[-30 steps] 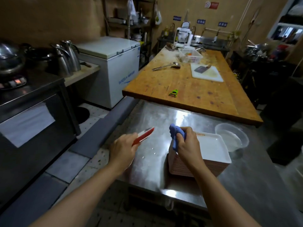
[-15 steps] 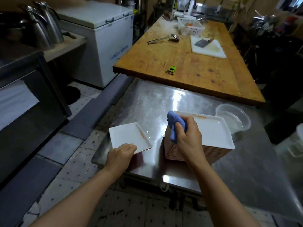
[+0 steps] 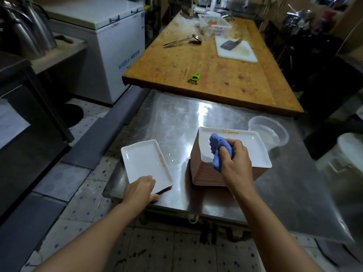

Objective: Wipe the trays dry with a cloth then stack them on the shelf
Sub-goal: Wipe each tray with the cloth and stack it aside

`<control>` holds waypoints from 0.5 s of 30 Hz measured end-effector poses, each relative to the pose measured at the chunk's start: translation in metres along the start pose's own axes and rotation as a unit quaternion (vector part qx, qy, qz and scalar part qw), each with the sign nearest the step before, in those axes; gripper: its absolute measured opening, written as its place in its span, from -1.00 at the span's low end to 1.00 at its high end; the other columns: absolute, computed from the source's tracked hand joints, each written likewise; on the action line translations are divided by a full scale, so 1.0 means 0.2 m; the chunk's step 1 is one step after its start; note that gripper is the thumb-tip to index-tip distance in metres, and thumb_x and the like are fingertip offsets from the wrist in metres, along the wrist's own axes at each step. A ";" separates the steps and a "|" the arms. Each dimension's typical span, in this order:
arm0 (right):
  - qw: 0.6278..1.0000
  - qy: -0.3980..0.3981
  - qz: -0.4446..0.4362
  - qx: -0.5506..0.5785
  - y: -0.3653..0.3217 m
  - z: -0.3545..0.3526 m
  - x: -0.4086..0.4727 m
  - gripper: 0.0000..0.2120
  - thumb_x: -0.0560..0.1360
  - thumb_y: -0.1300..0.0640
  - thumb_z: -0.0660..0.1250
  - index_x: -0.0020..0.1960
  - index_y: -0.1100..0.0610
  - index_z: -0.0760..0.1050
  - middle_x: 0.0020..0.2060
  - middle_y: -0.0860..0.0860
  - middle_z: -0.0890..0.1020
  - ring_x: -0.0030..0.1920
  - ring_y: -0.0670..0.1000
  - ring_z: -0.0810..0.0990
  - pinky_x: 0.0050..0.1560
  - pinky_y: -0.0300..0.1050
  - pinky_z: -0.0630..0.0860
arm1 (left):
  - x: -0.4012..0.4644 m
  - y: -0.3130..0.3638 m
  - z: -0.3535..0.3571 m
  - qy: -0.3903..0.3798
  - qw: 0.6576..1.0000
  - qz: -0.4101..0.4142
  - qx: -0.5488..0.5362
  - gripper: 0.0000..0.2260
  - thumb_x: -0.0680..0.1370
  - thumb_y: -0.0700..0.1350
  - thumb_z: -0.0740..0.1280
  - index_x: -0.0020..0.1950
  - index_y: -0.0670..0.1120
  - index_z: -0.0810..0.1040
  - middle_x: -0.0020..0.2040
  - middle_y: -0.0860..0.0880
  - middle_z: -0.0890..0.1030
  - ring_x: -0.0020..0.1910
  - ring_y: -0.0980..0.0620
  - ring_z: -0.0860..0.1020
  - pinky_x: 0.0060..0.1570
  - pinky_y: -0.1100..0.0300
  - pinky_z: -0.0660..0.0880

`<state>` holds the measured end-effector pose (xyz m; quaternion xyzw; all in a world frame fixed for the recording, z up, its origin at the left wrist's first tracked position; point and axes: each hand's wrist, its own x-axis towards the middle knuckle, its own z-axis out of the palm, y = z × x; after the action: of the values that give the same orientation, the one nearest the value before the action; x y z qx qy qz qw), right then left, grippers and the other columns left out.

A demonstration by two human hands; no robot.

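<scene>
A single white rectangular tray lies flat on the steel table, near its front left corner. My left hand grips the tray's near edge. To the right stands a tall stack of white trays with reddish undersides. My right hand holds a crumpled blue cloth over the top tray of the stack, at its near left part.
A clear plastic bowl with water sits just behind the stack. Beyond the steel table lies a wooden table with a green peeler, ladle, cutting board with cleaver and basket. A white chest freezer stands left.
The left hand turned the single tray from tilted on edge to flat and lowered it onto the steel table. The right hand with the cloth moved onto the top tray of the stack.
</scene>
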<state>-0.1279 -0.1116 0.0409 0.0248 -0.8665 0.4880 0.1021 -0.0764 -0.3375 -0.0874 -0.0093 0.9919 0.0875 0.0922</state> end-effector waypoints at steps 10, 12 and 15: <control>0.997 0.050 -0.002 -0.057 0.06 -0.17 0.06 -0.86 0.55 0.25 0.19 -0.04 0.20 0.54 -0.08 0.14 0.57 -0.08 -0.10 0.56 -0.09 -0.36 0.44 | 0.15 0.37 -0.32 0.117 0.959 -0.053 -0.251 -0.53 0.51 0.19 0.25 0.37 0.03 0.34 0.27 0.03 0.52 0.21 -0.02 0.50 0.09 0.05 0.45; 0.995 0.058 0.013 -0.075 0.11 -0.21 0.11 -0.83 0.55 0.21 0.18 0.05 0.21 0.52 0.07 0.15 0.52 0.01 -0.02 0.50 0.06 -0.09 0.47 | 0.19 0.47 -0.37 0.115 0.948 -0.070 -0.287 -0.49 0.50 0.16 0.26 0.41 0.05 0.28 0.23 0.04 0.53 0.17 -0.03 0.51 0.09 0.05 0.45; 0.992 0.065 0.006 -0.110 0.17 -0.26 0.19 -0.79 0.55 0.22 0.20 0.17 0.19 0.44 0.17 0.13 0.42 0.09 0.00 0.42 0.08 -0.15 0.37 | 0.24 0.59 -0.40 0.101 0.944 -0.100 -0.297 -0.48 0.50 0.09 0.26 0.43 0.00 0.27 0.15 0.01 0.55 0.18 -0.05 0.48 0.01 0.11 0.38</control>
<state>-0.1623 -0.0482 0.0460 -0.0235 -0.9065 0.3912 0.1574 -0.1432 -0.2345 0.0014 -0.1446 0.9189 0.3670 -0.0069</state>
